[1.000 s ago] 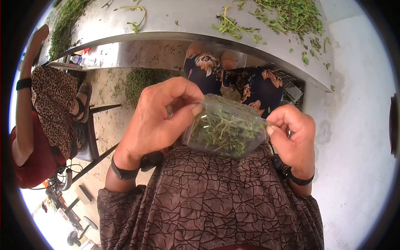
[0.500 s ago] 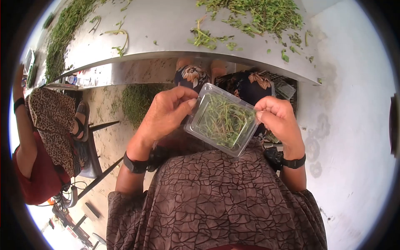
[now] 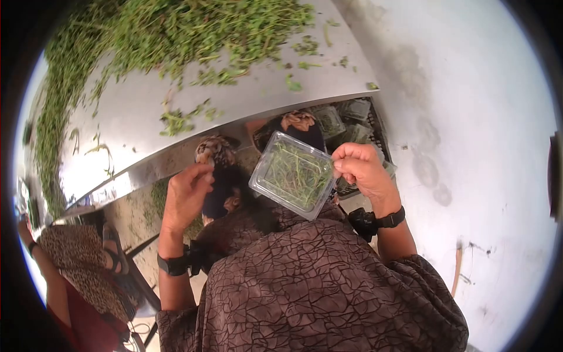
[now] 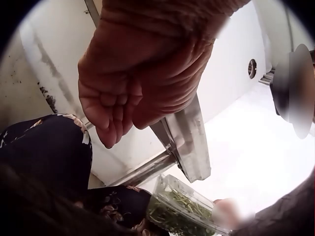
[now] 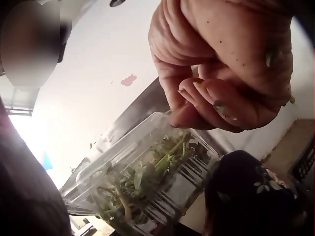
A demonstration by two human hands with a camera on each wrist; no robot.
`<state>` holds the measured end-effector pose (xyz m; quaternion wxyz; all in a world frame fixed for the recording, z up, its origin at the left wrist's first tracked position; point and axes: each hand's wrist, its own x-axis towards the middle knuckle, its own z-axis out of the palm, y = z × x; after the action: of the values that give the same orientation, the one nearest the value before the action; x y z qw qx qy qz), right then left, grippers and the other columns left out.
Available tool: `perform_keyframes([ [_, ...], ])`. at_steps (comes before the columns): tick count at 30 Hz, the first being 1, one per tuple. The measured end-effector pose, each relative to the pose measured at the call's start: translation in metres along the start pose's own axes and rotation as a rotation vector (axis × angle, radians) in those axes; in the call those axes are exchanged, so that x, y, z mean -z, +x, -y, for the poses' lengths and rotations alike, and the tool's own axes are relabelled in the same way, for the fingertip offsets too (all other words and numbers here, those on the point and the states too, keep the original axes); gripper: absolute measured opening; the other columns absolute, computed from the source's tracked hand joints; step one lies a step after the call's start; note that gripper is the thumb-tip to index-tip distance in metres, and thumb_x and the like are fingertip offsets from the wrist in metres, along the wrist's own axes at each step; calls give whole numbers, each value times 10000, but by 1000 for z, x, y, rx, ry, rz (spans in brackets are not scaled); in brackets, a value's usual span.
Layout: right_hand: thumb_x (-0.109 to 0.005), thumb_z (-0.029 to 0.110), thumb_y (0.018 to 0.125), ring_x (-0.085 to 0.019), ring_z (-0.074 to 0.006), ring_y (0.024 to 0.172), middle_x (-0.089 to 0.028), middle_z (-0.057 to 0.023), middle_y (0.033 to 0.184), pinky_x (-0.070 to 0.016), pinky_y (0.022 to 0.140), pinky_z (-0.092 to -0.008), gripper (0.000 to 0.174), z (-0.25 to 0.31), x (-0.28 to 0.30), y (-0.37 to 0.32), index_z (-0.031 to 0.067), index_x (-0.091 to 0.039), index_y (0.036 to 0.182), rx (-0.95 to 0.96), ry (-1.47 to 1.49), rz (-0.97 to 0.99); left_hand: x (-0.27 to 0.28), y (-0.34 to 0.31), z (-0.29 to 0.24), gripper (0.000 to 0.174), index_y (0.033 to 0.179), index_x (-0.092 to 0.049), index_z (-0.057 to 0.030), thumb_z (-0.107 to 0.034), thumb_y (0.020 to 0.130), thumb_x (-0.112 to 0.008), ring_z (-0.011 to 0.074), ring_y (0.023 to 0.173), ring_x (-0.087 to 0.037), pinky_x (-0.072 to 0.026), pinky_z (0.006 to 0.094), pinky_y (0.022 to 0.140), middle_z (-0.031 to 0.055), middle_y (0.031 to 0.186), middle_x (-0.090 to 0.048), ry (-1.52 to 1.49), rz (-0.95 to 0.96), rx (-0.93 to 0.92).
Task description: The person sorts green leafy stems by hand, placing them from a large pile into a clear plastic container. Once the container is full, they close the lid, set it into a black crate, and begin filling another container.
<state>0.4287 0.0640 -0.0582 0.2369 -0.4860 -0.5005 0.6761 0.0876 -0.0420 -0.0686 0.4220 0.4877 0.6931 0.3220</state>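
A clear plastic clamshell box (image 3: 293,175) full of green leafy stems hangs over the lap, its lid closed. My right hand (image 3: 360,168) pinches the box by its right edge between thumb and fingers. In the right wrist view the greens show through the box's slotted side (image 5: 162,182), and bits of leaf stick to the right hand (image 5: 221,64). My left hand (image 3: 187,193) is apart from the box, to its left, with loosely bent fingers and nothing in them. The left wrist view shows the left hand (image 4: 142,73) above and away from the box (image 4: 182,206).
A metal table (image 3: 141,100) stands in front, bearing a large heap of greens (image 3: 211,29) and scattered sprigs. Under its right end, a dark crate (image 3: 381,132) holds several filled clear boxes (image 3: 329,120). Another person's leopard-print clothing (image 3: 73,249) shows at left. A white wall (image 3: 469,117) is at right.
My left hand has let go of the box and moved left. The right hand keeps its hold; the box has tilted from edge-on to lid facing up. The view has turned rightward, showing the crate.
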Motion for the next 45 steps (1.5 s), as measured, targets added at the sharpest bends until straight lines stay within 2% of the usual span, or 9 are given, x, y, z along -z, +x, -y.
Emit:
perform_keyframes([
  [9,-629,83,830,-505,-56,506,-654,-60,688,-370,450,-197,110,-44,76,-41,-8,-665,879,-4,224,-430,-5,37,3,177,1047,-661,11,-48,886,-617,191,768,-683,-535,295,703,120,875,-700,197,1,-184],
  [17,-645,105,791,-485,-87,488,-619,-56,652,-371,430,-231,108,-123,124,-74,7,-642,747,-191,275,-899,-20,67,11,158,1010,-663,-12,-34,857,-631,240,804,-679,-522,327,720,140,937,-687,283,53,-382],
  [23,-649,114,759,-474,-128,449,-607,-90,624,-348,399,-277,159,-210,119,-90,-3,-614,658,-332,305,-950,-29,85,24,135,966,-660,-15,-40,836,-639,291,809,-661,-514,356,741,134,888,-668,335,115,-447],
  [29,-645,82,729,-455,-149,427,-617,-121,633,-315,386,-287,132,-219,90,-88,-19,-599,658,-446,265,-940,-38,91,20,99,897,-661,-34,-57,800,-657,324,804,-638,-502,387,739,124,852,-664,457,91,-535],
  [34,-651,92,716,-511,-165,455,-612,-85,598,-400,424,-307,146,-252,93,-69,-10,-623,614,-500,207,-902,-44,90,22,74,844,-659,-57,-74,773,-668,336,804,-625,-495,397,724,115,818,-650,521,28,-590],
  [40,-611,130,753,-592,-165,545,-640,-93,648,-457,485,-310,148,-265,91,-45,1,-663,702,-478,-66,-795,-44,86,22,71,843,-661,-73,-95,776,-673,328,815,-622,-495,398,722,97,814,-645,586,-9,-604],
  [42,-601,160,735,-656,-249,613,-663,-136,665,-510,564,-370,170,-273,91,-34,17,-691,716,-330,-606,-723,-45,86,23,72,841,-661,-73,-97,775,-675,327,812,-621,-495,397,719,96,813,-645,597,-17,-601],
  [43,-601,160,735,-656,-249,613,-663,-136,665,-510,564,-370,170,-274,92,-30,17,-691,716,-330,-606,-718,-46,85,24,73,840,-661,-74,-100,773,-677,325,808,-621,-495,397,716,94,812,-644,605,-27,-603],
  [45,-596,191,712,-661,-358,698,-662,-203,713,-523,656,-442,202,-274,89,-21,21,-702,733,-193,-737,-738,-47,86,24,73,839,-661,-73,-100,772,-677,324,803,-621,-496,396,712,94,810,-643,611,-37,-615],
])
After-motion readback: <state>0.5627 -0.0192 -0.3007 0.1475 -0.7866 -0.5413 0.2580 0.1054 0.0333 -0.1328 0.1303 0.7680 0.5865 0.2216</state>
